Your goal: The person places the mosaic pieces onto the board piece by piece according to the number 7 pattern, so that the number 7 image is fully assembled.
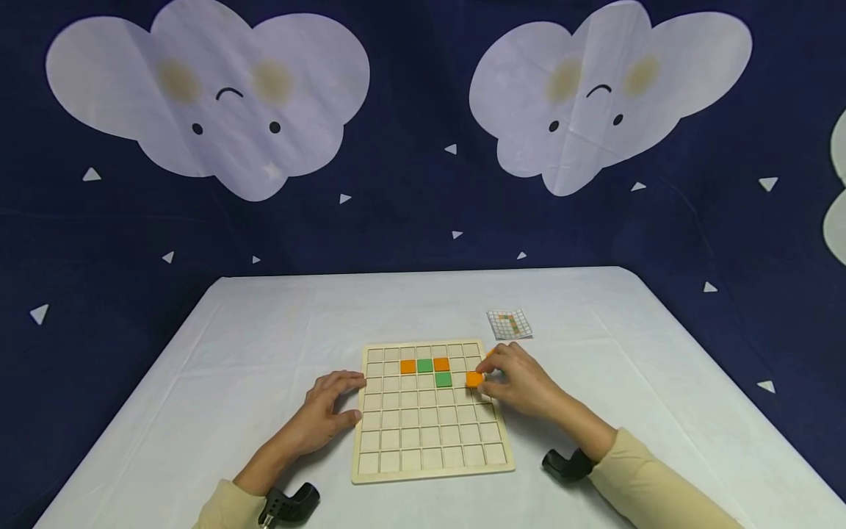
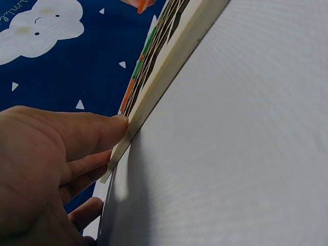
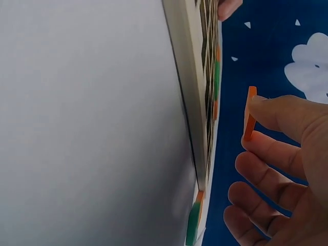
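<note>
A wooden grid board [image 1: 416,419] lies on the white table, with two orange and two green square tiles in its upper cells, among them a green tile [image 1: 443,380]. My right hand [image 1: 518,378] pinches an orange square tile [image 3: 250,114] between thumb and index finger, above the board's right side; its other fingers are spread in the right wrist view. My left hand [image 1: 325,411] rests at the board's left edge, thumb and fingertips touching the rim [image 2: 148,102], fingers loosely extended.
A small pattern card [image 1: 510,324] with a printed grid lies behind the board at the right. Beside the board's right edge, a green tile [image 3: 193,223] and an orange one lie on the table. A dark blue cloth with clouds hangs behind.
</note>
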`<state>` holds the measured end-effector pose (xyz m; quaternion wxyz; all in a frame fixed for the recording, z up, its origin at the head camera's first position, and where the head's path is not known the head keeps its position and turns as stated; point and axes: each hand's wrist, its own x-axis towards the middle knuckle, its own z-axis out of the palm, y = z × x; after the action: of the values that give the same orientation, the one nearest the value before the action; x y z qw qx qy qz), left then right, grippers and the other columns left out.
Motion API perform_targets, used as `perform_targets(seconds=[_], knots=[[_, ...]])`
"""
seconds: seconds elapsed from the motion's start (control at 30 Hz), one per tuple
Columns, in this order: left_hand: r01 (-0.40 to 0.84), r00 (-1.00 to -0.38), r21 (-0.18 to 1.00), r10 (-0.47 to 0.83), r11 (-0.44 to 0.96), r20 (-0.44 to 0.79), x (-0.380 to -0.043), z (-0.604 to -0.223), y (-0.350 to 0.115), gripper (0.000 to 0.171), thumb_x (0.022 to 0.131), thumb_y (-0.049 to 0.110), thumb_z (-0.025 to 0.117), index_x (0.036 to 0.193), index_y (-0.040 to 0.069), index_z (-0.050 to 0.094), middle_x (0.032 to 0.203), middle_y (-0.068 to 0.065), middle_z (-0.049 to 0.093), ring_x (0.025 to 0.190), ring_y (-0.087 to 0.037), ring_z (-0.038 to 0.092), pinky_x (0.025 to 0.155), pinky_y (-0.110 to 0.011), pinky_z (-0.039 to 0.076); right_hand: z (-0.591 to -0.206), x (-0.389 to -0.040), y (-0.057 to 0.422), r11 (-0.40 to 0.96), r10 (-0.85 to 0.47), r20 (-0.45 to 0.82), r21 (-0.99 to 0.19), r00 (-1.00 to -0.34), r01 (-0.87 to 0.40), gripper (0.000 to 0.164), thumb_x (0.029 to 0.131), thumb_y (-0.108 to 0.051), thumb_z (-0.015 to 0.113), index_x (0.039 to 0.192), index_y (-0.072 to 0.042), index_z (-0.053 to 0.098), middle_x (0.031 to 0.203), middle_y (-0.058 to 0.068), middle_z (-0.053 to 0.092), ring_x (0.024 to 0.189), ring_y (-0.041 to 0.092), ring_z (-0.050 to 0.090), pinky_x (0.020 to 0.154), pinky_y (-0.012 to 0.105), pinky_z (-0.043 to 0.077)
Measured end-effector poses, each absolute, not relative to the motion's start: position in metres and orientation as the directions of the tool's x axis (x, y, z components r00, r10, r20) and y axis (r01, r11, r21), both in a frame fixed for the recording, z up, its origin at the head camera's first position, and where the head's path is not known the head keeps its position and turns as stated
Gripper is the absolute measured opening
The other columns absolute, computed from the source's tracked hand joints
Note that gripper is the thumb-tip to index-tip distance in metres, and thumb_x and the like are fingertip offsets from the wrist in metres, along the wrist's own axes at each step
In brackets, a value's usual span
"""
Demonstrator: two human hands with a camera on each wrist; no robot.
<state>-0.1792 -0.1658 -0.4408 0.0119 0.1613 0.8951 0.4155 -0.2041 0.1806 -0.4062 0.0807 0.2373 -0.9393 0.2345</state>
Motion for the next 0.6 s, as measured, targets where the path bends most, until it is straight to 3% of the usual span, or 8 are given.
perform_targets(seconds=[0.6], knots=[[0.286,-0.945,0.749,0.306,0.598,0.116,-0.179,-0.441,-0.166,0.047,0.080,0.006,0.069,0.125,0.006,0.057,0.137,-0.009,0.049,0.134,-0.033,0.030,0.106,-0.055,0.012,-0.410,-0.201,0.162,0.762,-0.461,0.236,-0.388,-0.856,-0.518,0.023,0.076,-0.028,0.074,0.096,-0.017,0.071,0.092,-0.008,0.060,0.089,0.008,0.046,0.076,0.027,0.042]])
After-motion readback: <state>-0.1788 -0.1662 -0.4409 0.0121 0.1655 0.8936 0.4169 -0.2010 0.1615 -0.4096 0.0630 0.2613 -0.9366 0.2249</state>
